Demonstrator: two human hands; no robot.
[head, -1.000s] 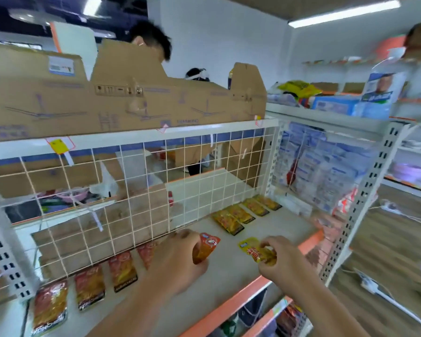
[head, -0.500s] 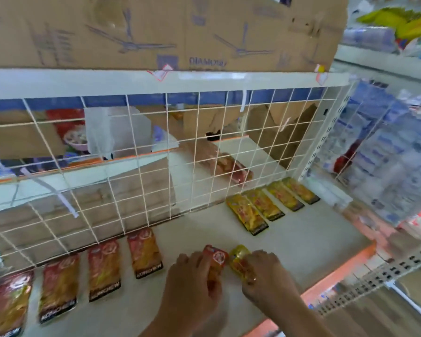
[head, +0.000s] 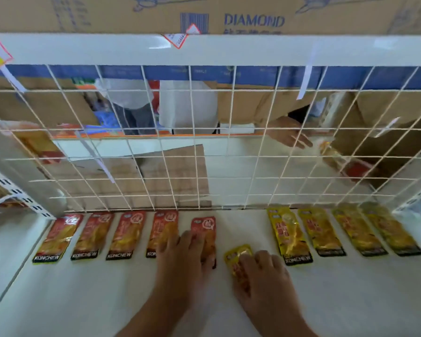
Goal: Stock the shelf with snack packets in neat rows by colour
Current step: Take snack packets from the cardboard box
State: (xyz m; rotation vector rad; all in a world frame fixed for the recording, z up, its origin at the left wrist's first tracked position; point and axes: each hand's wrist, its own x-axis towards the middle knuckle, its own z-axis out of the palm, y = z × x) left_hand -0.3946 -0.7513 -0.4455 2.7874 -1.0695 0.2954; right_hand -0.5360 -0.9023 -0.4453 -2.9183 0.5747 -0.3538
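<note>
Blue capitals "DIAMOND" stand beside a barcode on the cardboard box (head: 253, 10) at the top of the frame, and "KONCHEW" crosses the black bottom strips of the red packets (head: 56, 235) at lower left and, seemingly, one yellow packet (head: 289, 235) right of centre.

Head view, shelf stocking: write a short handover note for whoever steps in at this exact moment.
Left hand: flat fingers press the fifth red packet down next to the red row.
Right hand: fingers lie on a yellow packet, which sits forward of the yellow row and a little askew.
Done: four red packets lined up at the left along the wire grid, four yellow at the right, all flat on the shelf.
Left: probably square up the fifth red, then push the yellow packet back beside its row.
</note>
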